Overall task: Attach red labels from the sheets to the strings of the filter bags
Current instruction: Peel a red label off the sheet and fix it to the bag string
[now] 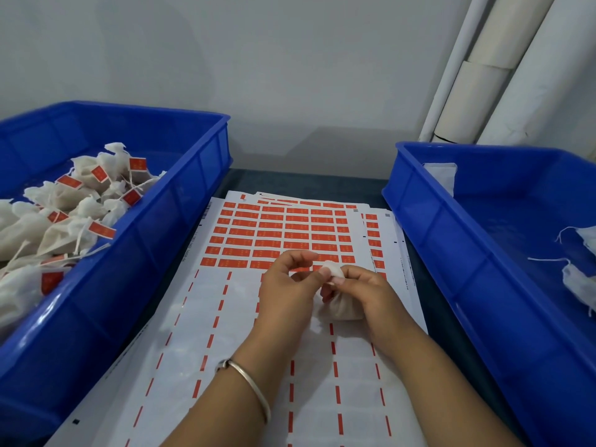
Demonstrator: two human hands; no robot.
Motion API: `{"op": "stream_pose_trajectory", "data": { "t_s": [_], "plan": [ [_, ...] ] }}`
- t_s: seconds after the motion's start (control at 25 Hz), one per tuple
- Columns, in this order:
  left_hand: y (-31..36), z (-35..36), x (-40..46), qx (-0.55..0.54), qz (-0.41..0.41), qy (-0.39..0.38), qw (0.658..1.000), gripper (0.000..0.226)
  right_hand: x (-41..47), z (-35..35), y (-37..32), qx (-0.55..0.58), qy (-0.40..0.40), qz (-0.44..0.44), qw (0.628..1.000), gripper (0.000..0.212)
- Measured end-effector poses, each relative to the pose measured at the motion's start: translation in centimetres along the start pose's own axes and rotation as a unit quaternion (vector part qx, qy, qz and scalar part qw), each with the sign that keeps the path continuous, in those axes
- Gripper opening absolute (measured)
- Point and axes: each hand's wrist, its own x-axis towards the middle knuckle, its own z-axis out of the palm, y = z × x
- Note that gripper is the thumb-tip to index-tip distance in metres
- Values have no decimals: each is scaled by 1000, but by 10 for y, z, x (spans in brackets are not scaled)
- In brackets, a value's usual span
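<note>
A sheet of red labels [277,233] lies on the table between two blue crates; its near half is peeled bare. Over the sheet my right hand [358,291] grips a white filter bag [342,309] by its gathered neck. My left hand [287,285] meets it from the left, its thumb and fingertips pinching the bag's white top [332,269]. Whether a label or the string sits between the fingers I cannot tell. The left crate [167,227] holds several filter bags with red labels [64,217] on their strings.
The right blue crate [458,253] holds a few unlabelled white bags [577,282] at its right side. More label sheets lie stacked under the top one. White pipes [503,69] stand against the wall at the back right. A metal bangle [254,385] is on my left wrist.
</note>
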Motion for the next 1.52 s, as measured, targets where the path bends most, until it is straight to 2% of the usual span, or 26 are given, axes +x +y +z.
{"op": "stream_pose_trajectory", "data": {
  "t_s": [0.08,0.16,0.32,0.52,0.68,0.84,1.0,1.12,1.28,1.4,1.52],
  "plan": [
    [0,0,0,13,14,-12,1000,15,1,-3,0,113,-23,14,993,19],
    [2,0,0,27,34,-35,998,16,1,-6,0,214,-48,27,975,25],
    [5,-2,0,68,65,-63,994,25,4,-6,0,259,-46,32,964,26],
    [0,-3,-4,127,119,-106,979,30,7,-6,2,249,-5,32,968,26],
    [-2,-2,-1,214,177,-61,959,16,7,-2,3,199,25,25,979,22],
    [-2,-4,1,232,181,-55,954,16,7,0,3,143,48,19,988,18],
    [-1,-4,0,236,184,-40,953,10,4,3,1,107,31,-1,994,19],
    [0,-4,0,244,173,-38,953,19,4,4,1,96,29,-7,995,19],
    [-2,-3,0,257,165,-22,952,22,4,3,3,93,21,-12,995,18],
    [-1,-3,2,237,151,3,960,23,6,3,6,51,11,-10,999,12],
    [-1,-3,4,247,156,16,956,22,8,1,10,25,16,-19,999,19]
  ]
}}
